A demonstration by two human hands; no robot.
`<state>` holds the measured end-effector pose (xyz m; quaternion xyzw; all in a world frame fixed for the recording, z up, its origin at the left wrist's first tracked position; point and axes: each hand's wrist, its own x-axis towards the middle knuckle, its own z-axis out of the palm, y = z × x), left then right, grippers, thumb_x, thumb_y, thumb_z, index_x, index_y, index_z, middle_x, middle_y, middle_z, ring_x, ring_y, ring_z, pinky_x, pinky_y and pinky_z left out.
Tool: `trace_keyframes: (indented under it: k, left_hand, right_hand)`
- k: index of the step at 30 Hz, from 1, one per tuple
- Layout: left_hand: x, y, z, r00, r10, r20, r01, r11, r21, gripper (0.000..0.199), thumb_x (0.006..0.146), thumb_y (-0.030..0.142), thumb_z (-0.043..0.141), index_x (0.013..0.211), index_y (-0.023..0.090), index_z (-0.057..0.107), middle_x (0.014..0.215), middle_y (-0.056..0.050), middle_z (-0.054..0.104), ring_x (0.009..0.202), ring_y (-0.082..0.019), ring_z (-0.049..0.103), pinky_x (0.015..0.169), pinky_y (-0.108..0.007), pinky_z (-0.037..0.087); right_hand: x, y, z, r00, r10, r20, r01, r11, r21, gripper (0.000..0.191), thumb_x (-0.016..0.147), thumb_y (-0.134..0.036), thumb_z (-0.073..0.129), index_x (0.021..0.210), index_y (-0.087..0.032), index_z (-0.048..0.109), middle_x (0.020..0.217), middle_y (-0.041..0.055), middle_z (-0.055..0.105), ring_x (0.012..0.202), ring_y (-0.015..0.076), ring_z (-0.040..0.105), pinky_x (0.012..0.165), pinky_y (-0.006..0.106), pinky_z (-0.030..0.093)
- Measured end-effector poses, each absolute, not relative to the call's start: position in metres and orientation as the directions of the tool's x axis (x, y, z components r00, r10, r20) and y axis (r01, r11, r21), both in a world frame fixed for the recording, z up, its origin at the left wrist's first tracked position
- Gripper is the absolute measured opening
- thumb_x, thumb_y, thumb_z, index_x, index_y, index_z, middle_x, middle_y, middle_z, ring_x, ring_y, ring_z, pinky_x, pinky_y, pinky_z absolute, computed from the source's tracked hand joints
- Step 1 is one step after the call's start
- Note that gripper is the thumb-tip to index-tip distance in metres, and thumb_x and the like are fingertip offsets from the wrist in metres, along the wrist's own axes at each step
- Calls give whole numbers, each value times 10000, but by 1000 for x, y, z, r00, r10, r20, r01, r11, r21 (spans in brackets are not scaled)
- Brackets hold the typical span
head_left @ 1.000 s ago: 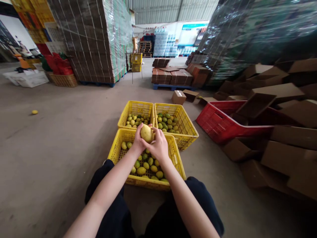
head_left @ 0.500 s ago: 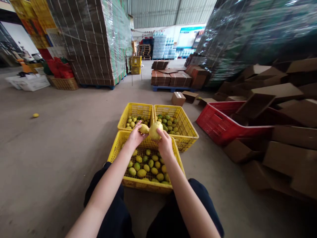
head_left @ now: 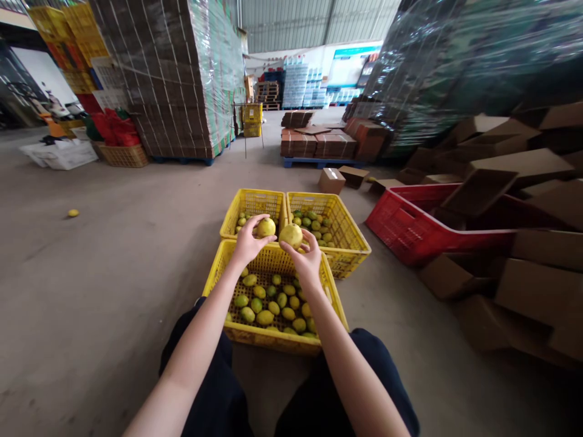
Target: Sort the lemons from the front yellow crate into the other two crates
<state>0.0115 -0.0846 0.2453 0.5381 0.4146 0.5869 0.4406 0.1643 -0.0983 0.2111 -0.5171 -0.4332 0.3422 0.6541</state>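
Observation:
My left hand (head_left: 249,241) grips a yellow lemon (head_left: 266,227) between thumb and fingers. Beside it, my right hand (head_left: 307,254) holds a larger, rounder yellow lemon (head_left: 290,236). The two fruits are close together but apart, raised over the far rim of the near yellow crate (head_left: 273,345). Green and yellow lemons (head_left: 265,317) lie spread on that crate's floor. Behind it stand a back left yellow crate (head_left: 230,212) and a back right yellow crate (head_left: 348,261), both with lemons inside; my left hand partly covers the fruit in the back left one.
To the right, a red crate (head_left: 396,233) holds cardboard, beside a heap of open cartons (head_left: 532,291). A single lemon (head_left: 73,213) lies on the floor at left. Wrapped pallet stacks (head_left: 155,79) and flattened cartons on a blue pallet (head_left: 319,162) stand farther back.
Both lemons have been turned in my fingers, and a small gap has opened between them. My right hand's grip has shifted underneath and around its fruit. The view has moved slightly left.

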Motion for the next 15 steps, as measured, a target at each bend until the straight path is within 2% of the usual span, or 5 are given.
trace_keyframes:
  k: [5,9,12,15]
  left_hand:
    - [8,-83,241,17,950,313,31,-313,949,545,622,274,880,1134,293,693,1333,-60,608,1322,-287,483,1130,-416,391]
    - [9,-80,240,-83,964,253,-5,-255,967,541,569,222,909,1073,259,717,1301,-74,626,1272,-287,522,1087,-375,437]
    - [12,-79,243,-161,986,49,-169,-77,983,427,633,228,881,1026,204,714,1177,-82,675,1078,-230,632,953,-329,534]
    - [15,-79,247,-60,975,-212,-413,169,895,218,821,314,746,955,150,693,948,-68,706,799,-145,675,732,-247,591]
  right_hand:
    - [159,-98,212,366,892,267,-1,287,-958,623,548,-412,832,1100,-227,612,1177,85,662,947,238,638,783,351,544]
    - [158,-99,216,391,901,187,-80,236,-969,626,512,-413,861,1059,-226,619,1098,64,684,900,228,659,751,337,552]
    - [158,-98,220,349,937,-1,-304,112,-946,533,527,-424,872,946,-224,610,913,20,701,752,186,672,637,288,560]
    - [160,-97,227,161,965,-209,-541,-91,-836,378,671,-431,815,886,-202,603,762,18,703,584,152,654,501,243,549]
